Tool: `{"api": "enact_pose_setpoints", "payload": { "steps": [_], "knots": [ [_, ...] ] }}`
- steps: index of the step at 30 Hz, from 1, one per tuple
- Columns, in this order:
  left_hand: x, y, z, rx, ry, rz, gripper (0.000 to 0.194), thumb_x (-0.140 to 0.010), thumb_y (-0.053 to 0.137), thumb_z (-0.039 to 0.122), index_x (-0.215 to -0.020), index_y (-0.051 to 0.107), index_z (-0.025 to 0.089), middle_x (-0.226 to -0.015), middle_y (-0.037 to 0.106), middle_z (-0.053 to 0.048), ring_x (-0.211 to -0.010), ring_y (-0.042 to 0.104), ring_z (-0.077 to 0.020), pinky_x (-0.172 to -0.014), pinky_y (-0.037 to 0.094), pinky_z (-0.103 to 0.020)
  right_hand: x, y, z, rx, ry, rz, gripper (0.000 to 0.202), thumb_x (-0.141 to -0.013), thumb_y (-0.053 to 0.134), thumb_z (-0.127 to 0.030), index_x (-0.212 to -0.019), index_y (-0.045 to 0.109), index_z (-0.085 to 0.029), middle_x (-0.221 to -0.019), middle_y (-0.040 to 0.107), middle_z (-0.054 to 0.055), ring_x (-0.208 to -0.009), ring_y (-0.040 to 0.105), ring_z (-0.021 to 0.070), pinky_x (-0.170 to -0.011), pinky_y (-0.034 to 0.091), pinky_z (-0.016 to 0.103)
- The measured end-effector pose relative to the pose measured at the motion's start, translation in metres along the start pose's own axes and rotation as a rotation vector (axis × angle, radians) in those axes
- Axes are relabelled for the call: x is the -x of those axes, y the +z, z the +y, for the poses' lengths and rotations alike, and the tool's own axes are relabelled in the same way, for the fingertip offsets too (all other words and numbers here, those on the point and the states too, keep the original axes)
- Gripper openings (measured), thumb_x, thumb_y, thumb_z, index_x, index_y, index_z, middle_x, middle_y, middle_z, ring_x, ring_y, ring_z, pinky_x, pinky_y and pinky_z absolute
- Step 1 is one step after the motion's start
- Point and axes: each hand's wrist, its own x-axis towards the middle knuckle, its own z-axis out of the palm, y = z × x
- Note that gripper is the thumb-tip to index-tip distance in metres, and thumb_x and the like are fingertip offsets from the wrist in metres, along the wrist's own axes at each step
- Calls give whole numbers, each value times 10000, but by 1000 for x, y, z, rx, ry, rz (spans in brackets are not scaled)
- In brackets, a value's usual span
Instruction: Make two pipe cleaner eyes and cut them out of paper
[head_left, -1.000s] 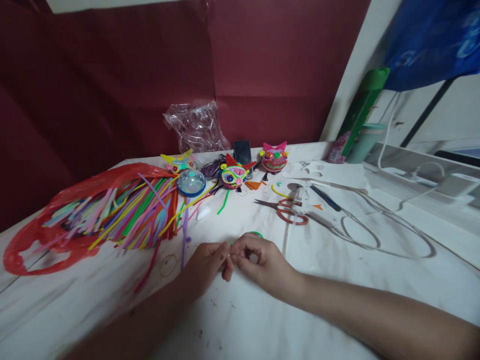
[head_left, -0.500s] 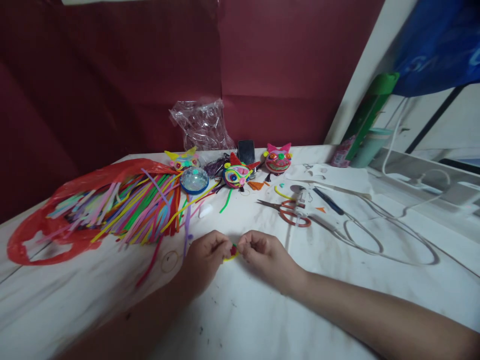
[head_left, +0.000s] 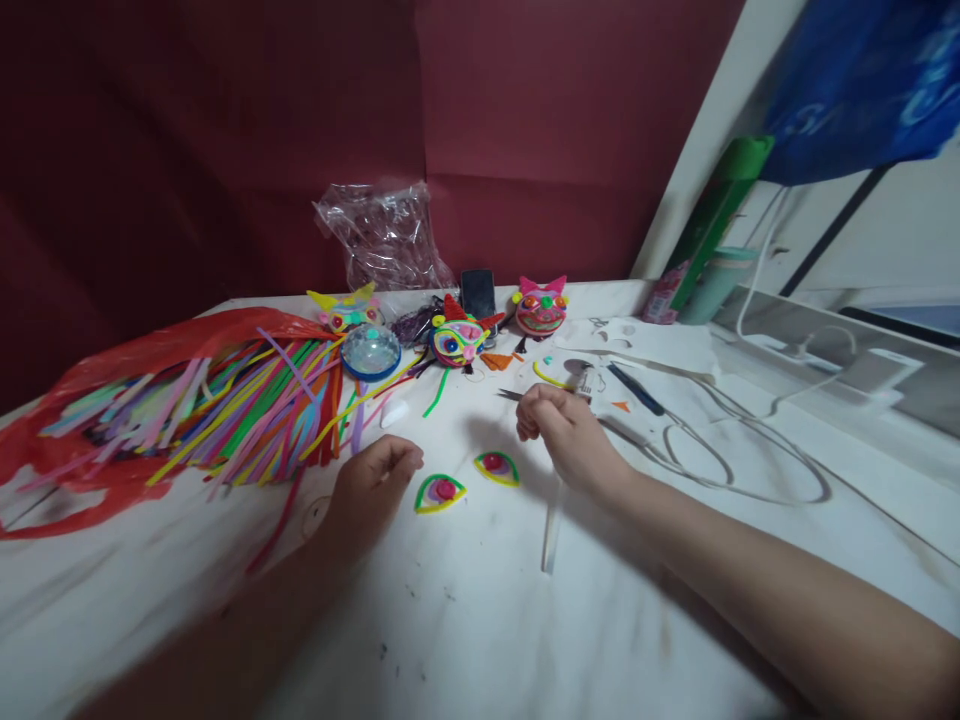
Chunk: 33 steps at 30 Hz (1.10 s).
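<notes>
Two eye-shaped pieces, one [head_left: 440, 493] and another [head_left: 496, 467], lie on the white marbled table, each with a green and yellow rim and a red centre. Left of them my left hand [head_left: 377, 482] rests with fingers curled and thumb near the index finger; nothing shows in its grasp. My right hand [head_left: 559, 425] is raised over the scissors [head_left: 510, 395], hiding their handles, fingers curled inward; whether it grips them cannot be made out. A glue gun [head_left: 589, 381] lies just behind it.
Colourful pipe cleaners [head_left: 255, 410] spill from a red bag [head_left: 150, 345] at left. Three decorated heads, one pink [head_left: 541, 307], stand at the back near a phone [head_left: 478, 293] and a clear dome [head_left: 370, 352]. A blue-handled tool [head_left: 636, 388] and cables [head_left: 697, 465] lie right.
My hands have parted and let go of the small eye piece between them. My right hand has moved up and right to the scissors; two eye pieces now show on the table.
</notes>
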Motion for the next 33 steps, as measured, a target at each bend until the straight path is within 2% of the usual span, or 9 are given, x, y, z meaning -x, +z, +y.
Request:
{"api": "enact_pose_setpoints", "payload": {
  "steps": [5, 9, 12, 14, 16, 20, 27, 31, 33],
  "knots": [
    [3, 5, 1, -188, 180, -85, 131, -788, 526, 265, -701, 604, 207, -705, 616, -3, -705, 576, -167, -643, 432, -267, -8, -8, -1, 64, -1, -57, 113, -726, 448, -270, -661, 505, -196, -606, 511, -25, -597, 475, 127, -578, 389, 252],
    [3, 7, -1, -251, 275, -136, 129, -797, 503, 241, -709, 592, 212, -746, 624, -21, -753, 589, -178, -711, 447, -287, -4, -3, 3, 161, -34, -172, 169, -762, 427, -241, -600, 458, -207, -542, 458, -42, -528, 432, 113, -522, 354, 235],
    [2, 7, -3, -285, 269, -136, 122, -790, 493, 242, -712, 585, 220, -753, 618, -23, -776, 586, -186, -720, 449, -296, 6, 4, 6, 327, -265, -379, 111, -752, 485, -127, -691, 555, -188, -672, 582, -3, -642, 526, 131, -620, 406, 246],
    [1, 7, -4, -292, 257, -132, 119, -783, 487, 235, -714, 582, 221, -753, 612, -21, -783, 587, -187, -723, 451, -296, 14, 10, 8, 480, -435, -520, 143, -761, 515, -66, -746, 605, -176, -767, 636, 39, -744, 565, 157, -716, 414, 281],
    [0, 6, -4, -295, 264, -136, 115, -780, 489, 227, -713, 582, 220, -754, 612, -21, -786, 587, -187, -729, 451, -299, 20, 15, 11, 657, -520, -578, 147, -804, 536, -66, -742, 625, -165, -767, 640, 64, -767, 566, 178, -740, 392, 312],
    [1, 8, -7, -303, 298, -143, 111, -789, 505, 207, -707, 578, 220, -746, 613, -17, -783, 586, -185, -732, 444, -299, 29, 24, 17, 878, -540, -559, 165, -851, 562, -118, -708, 636, -158, -708, 602, 61, -726, 534, 182, -690, 345, 317],
    [3, 10, -6, -279, 347, -154, 106, -797, 509, 187, -716, 574, 208, -753, 618, -31, -793, 585, -194, -741, 439, -312, 33, 36, 25, 924, -524, -526, 176, -853, 536, -101, -707, 630, -133, -729, 613, 81, -736, 542, 194, -707, 364, 329],
    [5, 10, -1, -264, 341, -149, 108, -792, 510, 176, -714, 579, 206, -752, 621, -31, -792, 589, -190, -734, 440, -305, 33, 34, 23, 733, -469, -487, 139, -812, 527, -88, -708, 605, -137, -710, 594, 69, -731, 539, 190, -717, 397, 327],
    [7, 10, 1, -252, 312, -133, 118, -787, 510, 169, -698, 577, 204, -726, 614, -21, -749, 588, -175, -694, 439, -286, 34, 34, 19, 517, -329, -474, 123, -788, 522, -95, -703, 592, -150, -694, 578, 41, -693, 526, 162, -663, 404, 287]
  ]
}}
